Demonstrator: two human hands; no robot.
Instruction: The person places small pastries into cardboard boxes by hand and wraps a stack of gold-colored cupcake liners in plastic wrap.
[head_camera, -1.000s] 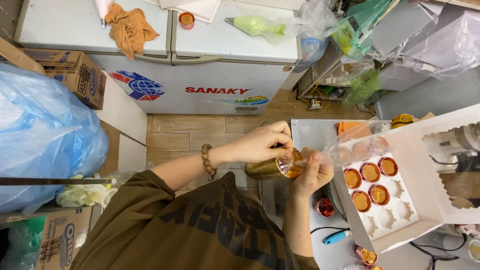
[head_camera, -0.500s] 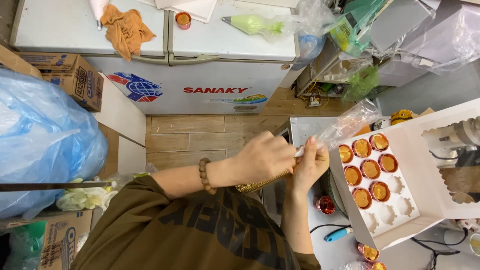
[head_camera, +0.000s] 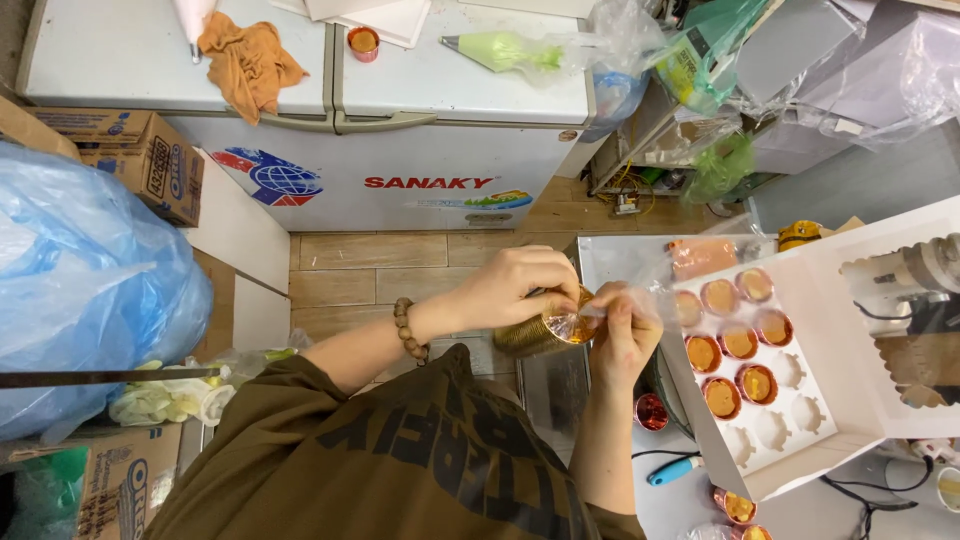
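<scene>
My left hand (head_camera: 510, 290), with a bead bracelet on the wrist, is closed around a stack of gold foil baking cups (head_camera: 535, 335) that lies on its side in a clear plastic bag (head_camera: 650, 275). My right hand (head_camera: 622, 335) pinches the open end of the stack through the plastic. Just to the right lies an open white box (head_camera: 800, 455) whose insert holds several copper-coloured foil cups (head_camera: 740, 343), with some holes empty.
A loose red foil cup (head_camera: 652, 411) and a blue-handled tool (head_camera: 672, 470) lie on the grey worktop near the box. A white chest freezer (head_camera: 400, 100) carries an orange cloth (head_camera: 248, 62) and a green piping bag (head_camera: 510, 50). A big blue plastic bag (head_camera: 85, 290) and cardboard boxes stand at left.
Both hands shifted slightly left and back. The left hand covered the stack half a second ago; now the gold cups show again, with the right fingers at their open end.
</scene>
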